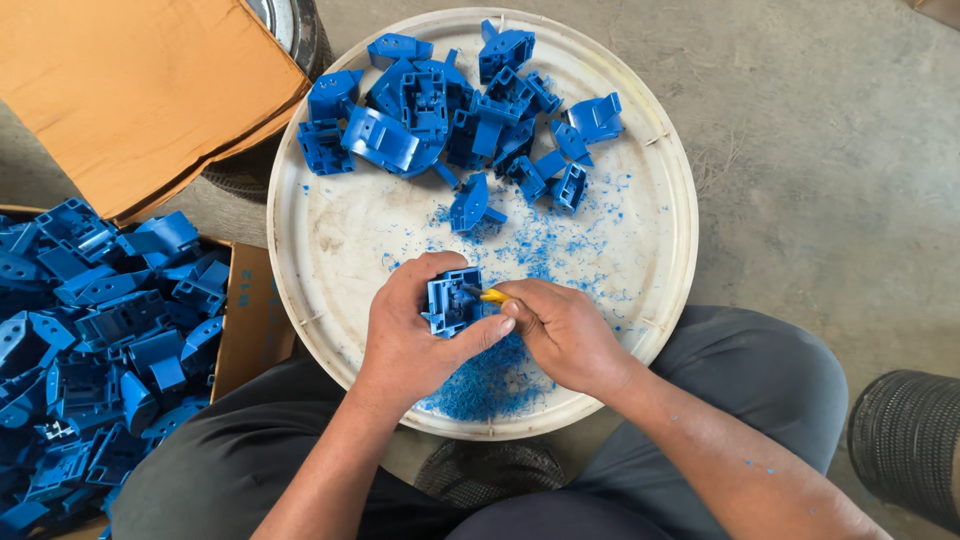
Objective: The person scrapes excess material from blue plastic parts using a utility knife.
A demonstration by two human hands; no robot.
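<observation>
A square blue moulded plastic part (454, 301) is gripped in the left hand (410, 335), just below frame centre: thumb along its lower edge, fingers curled round its left side. A small tool with a yellow handle (494, 296) is pinched in the right hand (562, 335), fingers closed tight on it; its tip is set against the part's right side. The tool's blade is mostly hidden and its type cannot be told.

Both hands are held over the lower half of a round white plastic tray (660, 215), which fills the centre of the frame. Blue plastic shavings (485, 385) are piled on the tray directly under the hands and scattered thinly towards its middle. A heap of similar blue plastic parts (455, 105) is seen in the tray's upper part, well apart from the hands.

At lower left, an open brown cardboard box (250, 315) is packed with more blue parts (95, 330). A cardboard flap (135, 85) is seen at upper left. Dark grey trousers (770, 375) are seen along the bottom edge, and a bare concrete floor (830, 150) at right.
</observation>
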